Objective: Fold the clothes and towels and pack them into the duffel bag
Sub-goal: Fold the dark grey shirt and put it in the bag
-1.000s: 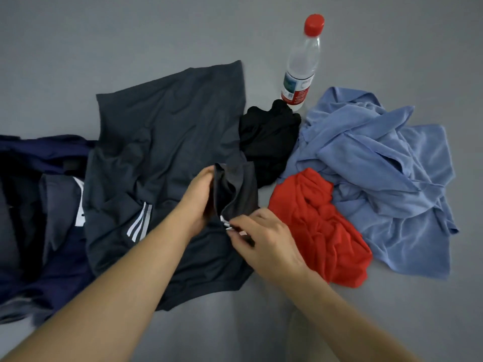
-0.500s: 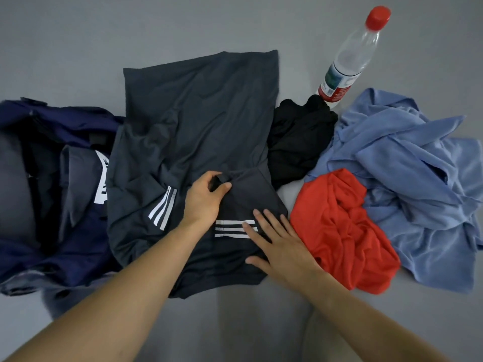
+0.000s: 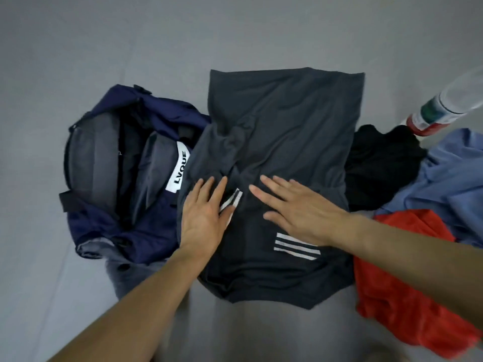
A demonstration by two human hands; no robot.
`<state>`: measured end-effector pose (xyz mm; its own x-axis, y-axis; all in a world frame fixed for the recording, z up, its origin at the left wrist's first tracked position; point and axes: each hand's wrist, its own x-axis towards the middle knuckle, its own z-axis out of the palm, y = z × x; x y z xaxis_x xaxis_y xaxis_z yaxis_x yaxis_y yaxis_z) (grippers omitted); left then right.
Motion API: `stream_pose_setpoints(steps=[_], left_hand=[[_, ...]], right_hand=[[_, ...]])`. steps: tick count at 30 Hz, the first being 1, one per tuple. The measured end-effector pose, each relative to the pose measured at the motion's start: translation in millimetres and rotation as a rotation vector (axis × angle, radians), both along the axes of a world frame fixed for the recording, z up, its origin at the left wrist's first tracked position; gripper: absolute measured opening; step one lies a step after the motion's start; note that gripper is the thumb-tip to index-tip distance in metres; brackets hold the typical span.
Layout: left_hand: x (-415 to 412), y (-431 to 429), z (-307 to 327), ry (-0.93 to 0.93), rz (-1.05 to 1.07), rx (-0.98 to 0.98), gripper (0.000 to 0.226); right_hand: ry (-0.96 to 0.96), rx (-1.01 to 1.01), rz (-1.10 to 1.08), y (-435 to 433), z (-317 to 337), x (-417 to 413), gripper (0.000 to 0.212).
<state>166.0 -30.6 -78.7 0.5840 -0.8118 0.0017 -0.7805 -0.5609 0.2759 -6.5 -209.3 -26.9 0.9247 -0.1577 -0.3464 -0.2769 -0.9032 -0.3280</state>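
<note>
A dark grey shirt (image 3: 285, 121) with white stripes lies spread on the grey surface, both sleeves folded in over its middle. My left hand (image 3: 202, 218) presses flat on its left folded side, fingers straight. My right hand (image 3: 295, 207) lies flat on the right folded side, just above a three-stripe mark. The navy duffel bag (image 3: 109, 212) stands open to the left, its edge under the shirt. To the right lie a black garment (image 3: 376, 163), a red garment (image 3: 407, 296) and a light blue cloth (image 3: 454, 173), all crumpled.
A clear plastic bottle (image 3: 444, 105) with a red and green label stands at the far right behind the black garment. The bag shows a white label and grey inner pockets (image 3: 96, 158). Grey surface stretches beyond the shirt.
The left hand let go of the sleeve fold it was pinching and now lies flat. Both hands have slid up the shirt. The view has swung left, showing more of the bag.
</note>
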Motion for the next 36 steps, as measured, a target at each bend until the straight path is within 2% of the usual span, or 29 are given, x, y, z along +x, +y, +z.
stream_pose_setpoints(steps=[3,6,10,13,17,19,22,24,26,28,30,32,34,36], left_hand=[[13.7,2.8,-4.0,-0.016,0.021,0.088,0.059],[26.0,-3.6,-3.7,-0.026,0.058,0.089,0.052],[41.4,-10.3,1.2,-0.011,0.128,-0.023,0.016],[40.9,-6.0,14.1,0.087,0.197,-0.174,0.014],[44.6,1.6,45.6,0.289,0.268,-0.349,0.017],[46.3,2.7,60.3,0.387,0.293,-0.375,0.015],[44.5,2.2,72.7,0.451,0.318,-0.364,0.013],[43.6,1.4,72.4,0.448,0.327,-0.347,0.014],[42.3,-0.6,66.4,0.417,0.292,-0.305,0.02],[38.3,-0.3,53.6,0.386,0.202,-0.212,0.039],[31.1,2.2,35.6,0.35,0.062,-0.032,0.063],[26.3,5.7,15.4,0.251,-0.074,0.207,0.077],[26.8,12.7,-0.4,0.128,-0.153,0.435,0.084],[25.9,16.2,-4.7,0.056,-0.175,0.534,0.086]], right_hand=[[-0.002,-0.053,-0.011,-20.8,-14.1,56.9,0.058],[-0.001,-0.049,-0.056,-16.1,-29.9,95.7,0.057],[-0.005,-0.032,-0.07,5.5,-40.9,106.8,0.058],[-0.087,-0.017,-0.13,16.4,-45.9,101.5,0.064],[-0.135,0.25,-0.332,36.0,-41.1,99.9,0.083],[-0.19,0.4,-0.495,43.9,-37.9,101.9,0.074],[-0.2,0.654,-0.747,46.0,-32.9,102.7,0.036],[-0.204,0.819,-0.853,42.3,-30.9,99.9,0.019],[-0.239,0.872,-0.899,37.2,-28.7,89.8,0.014],[-0.269,0.827,-0.903,35.4,-26.9,72.3,0.016],[-0.253,0.711,-0.87,37.9,-31.8,50.8,0.018],[-0.162,0.583,-0.794,42.2,-43.2,29.1,0.028],[-0.09,0.428,-0.658,46.3,-56.8,10.0,0.042],[-0.128,0.256,-0.487,48.4,-66.6,-8.1,0.05]])
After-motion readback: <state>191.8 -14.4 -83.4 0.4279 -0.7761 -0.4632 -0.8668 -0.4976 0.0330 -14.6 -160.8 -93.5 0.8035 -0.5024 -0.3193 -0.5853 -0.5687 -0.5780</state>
